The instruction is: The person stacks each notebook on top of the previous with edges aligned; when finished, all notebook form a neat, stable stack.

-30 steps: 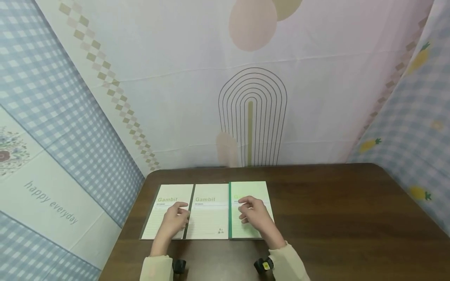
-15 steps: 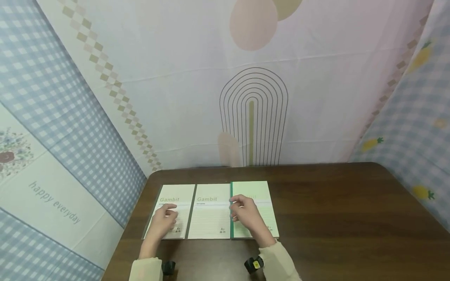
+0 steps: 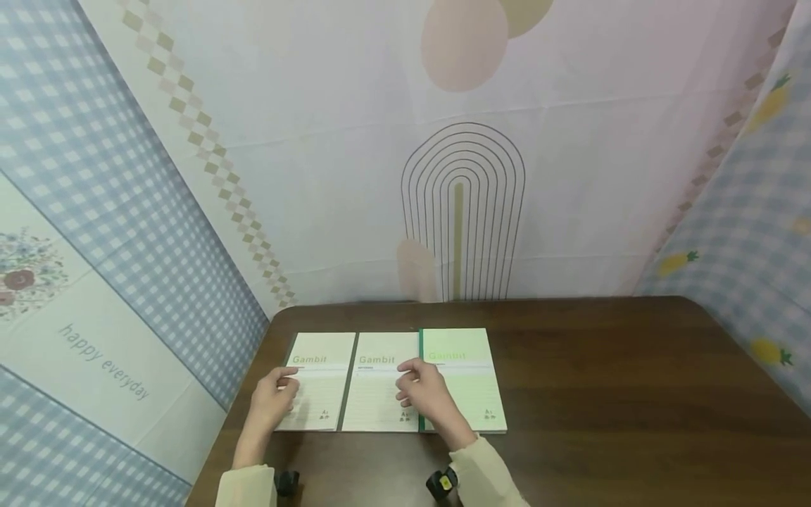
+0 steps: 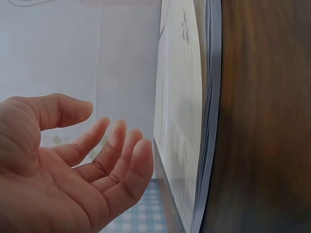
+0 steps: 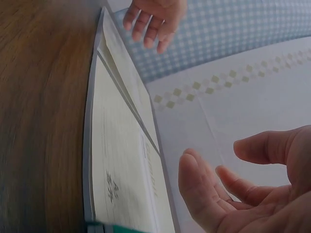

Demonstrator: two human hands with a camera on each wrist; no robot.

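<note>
Three notebooks lie side by side on the table: a cream left notebook (image 3: pixel 319 391), a cream middle notebook (image 3: pixel 376 398) and a pale green right notebook (image 3: pixel 472 384) with a dark green spine. My left hand (image 3: pixel 269 400) hovers at the left notebook's left edge, fingers loosely bent around nothing. Over the seam between the middle and green notebooks is my right hand (image 3: pixel 426 391), also holding nothing. In the left wrist view, air shows between my relaxed fingers (image 4: pixel 138 162) and the left notebook's cover (image 4: pixel 180 116). The right wrist view has the middle notebook (image 5: pixel 119 160) apart from my right hand.
The brown wooden table (image 3: pixel 608 380) extends well to the right of the notebooks. A white patterned cloth (image 3: pixel 317 197) hangs behind it. Blue checked cloths flank it at left (image 3: pixel 158 232) and right (image 3: pixel 741 253). A black camera strap (image 3: pixel 441 484) sits at the right wrist.
Both hands have drifted left above the notebooks, the right one from the green notebook toward the middle one. The head view has shifted slightly. The notebooks keep their row.
</note>
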